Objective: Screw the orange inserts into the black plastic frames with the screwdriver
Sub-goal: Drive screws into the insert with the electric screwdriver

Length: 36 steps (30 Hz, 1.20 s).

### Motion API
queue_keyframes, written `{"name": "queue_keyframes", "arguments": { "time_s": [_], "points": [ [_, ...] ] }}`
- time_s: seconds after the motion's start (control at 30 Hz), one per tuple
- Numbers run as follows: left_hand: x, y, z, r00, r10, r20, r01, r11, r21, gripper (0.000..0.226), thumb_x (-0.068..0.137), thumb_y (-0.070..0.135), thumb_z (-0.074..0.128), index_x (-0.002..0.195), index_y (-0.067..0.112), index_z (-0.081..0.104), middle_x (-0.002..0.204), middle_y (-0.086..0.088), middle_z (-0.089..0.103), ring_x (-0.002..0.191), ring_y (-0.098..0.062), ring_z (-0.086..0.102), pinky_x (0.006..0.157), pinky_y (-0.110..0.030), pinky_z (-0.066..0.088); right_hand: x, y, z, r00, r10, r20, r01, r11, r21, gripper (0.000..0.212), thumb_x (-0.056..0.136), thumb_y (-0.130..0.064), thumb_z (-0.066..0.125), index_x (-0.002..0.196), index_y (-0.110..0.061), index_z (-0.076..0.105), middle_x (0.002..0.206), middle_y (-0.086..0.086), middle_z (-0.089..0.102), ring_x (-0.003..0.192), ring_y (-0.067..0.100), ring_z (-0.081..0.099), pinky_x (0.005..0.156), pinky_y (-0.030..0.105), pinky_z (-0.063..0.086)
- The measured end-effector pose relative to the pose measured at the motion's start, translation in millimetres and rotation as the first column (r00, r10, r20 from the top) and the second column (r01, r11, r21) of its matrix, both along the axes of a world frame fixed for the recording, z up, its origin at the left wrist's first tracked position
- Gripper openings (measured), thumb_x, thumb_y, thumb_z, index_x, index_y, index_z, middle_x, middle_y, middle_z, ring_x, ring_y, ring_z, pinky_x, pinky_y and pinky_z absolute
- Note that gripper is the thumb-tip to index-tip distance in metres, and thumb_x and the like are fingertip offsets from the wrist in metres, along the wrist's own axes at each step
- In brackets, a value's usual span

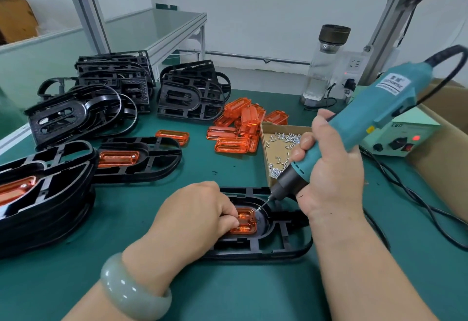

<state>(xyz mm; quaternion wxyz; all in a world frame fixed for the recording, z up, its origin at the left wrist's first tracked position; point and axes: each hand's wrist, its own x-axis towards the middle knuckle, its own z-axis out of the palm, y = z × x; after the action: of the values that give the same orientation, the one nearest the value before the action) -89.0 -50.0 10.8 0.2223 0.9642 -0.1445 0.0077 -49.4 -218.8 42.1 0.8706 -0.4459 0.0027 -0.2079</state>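
A black plastic frame lies on the green mat in front of me with an orange insert seated in it. My left hand presses on the insert with curled fingers and covers its left part. My right hand grips a teal electric screwdriver, tilted, with its bit tip at the insert's upper right corner. A screw appears to sit on the bit.
A cardboard tray of small screws sits behind the frame. Loose orange inserts are piled at centre. Empty black frames are stacked at the back; frames with inserts lie left. A power supply, cables and glass bottle stand right.
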Motion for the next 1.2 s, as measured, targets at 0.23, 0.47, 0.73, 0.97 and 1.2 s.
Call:
{"name": "queue_keyframes", "arguments": {
  "time_s": [0.23,0.47,0.73,0.97,1.2],
  "points": [
    [1.0,0.4,-3.9,1.0,0.01,0.0,-0.01,0.998,-0.055,0.008,0.082,0.04,0.064,0.081,0.035,0.07,0.081,0.013,0.052,0.08,-0.008,0.053,0.072,-0.032,0.049,-4.1,6.0,-0.1,0.998,0.052,0.037,-0.048,0.994,-0.096,0.012,0.083,-0.016,0.061,0.095,-0.016,0.057,0.054,-0.002,0.049,0.042,0.011,0.044,0.045,0.021,0.04],
    [1.6,0.7,-5.7,1.0,0.005,0.013,-0.003,0.997,-0.08,0.008,0.081,0.038,0.065,0.081,0.034,0.072,0.082,0.012,0.052,0.079,-0.009,0.053,0.072,-0.03,0.047,-6.6,11.1,-1.3,0.997,0.06,0.058,-0.048,0.98,-0.191,0.017,0.082,-0.017,0.059,0.099,-0.015,0.056,0.053,-0.003,0.05,0.042,0.013,0.045,0.047,0.021,0.04],
    [1.7,0.1,-5.8,1.0,-0.009,0.006,0.01,0.998,-0.068,0.012,0.084,0.037,0.063,0.09,0.034,0.073,0.088,0.009,0.053,0.087,-0.013,0.053,0.077,-0.027,0.044,-8.2,14.7,-1.1,0.985,0.126,0.118,-0.088,0.954,-0.286,0.014,0.084,-0.017,0.06,0.098,-0.02,0.058,0.055,-0.004,0.05,0.044,0.014,0.046,0.05,0.025,0.04],
    [2.0,-0.9,-4.9,1.0,-0.026,0.003,0.026,0.998,-0.066,0.011,0.084,0.036,0.063,0.089,0.033,0.072,0.086,0.009,0.051,0.082,-0.012,0.053,0.076,-0.028,0.046,-9.3,18.7,-1.0,0.878,0.44,0.188,-0.332,0.844,-0.421,0.03,0.08,-0.023,0.067,0.108,-0.016,0.058,0.059,-0.004,0.05,0.046,0.014,0.045,0.051,0.023,0.041],
    [3.2,-0.6,-6.1,1.0,-0.03,0.005,0.03,0.998,-0.063,0.01,0.083,0.036,0.064,0.087,0.033,0.072,0.08,0.013,0.046,0.079,-0.009,0.05,0.073,-0.025,0.044,-7.3,18.6,-1.7,0.878,0.448,0.17,-0.365,0.855,-0.369,0.029,0.083,-0.016,0.066,0.11,-0.009,0.056,0.058,-0.005,0.05,0.045,0.012,0.045,0.049,0.022,0.041]
  ]
}}
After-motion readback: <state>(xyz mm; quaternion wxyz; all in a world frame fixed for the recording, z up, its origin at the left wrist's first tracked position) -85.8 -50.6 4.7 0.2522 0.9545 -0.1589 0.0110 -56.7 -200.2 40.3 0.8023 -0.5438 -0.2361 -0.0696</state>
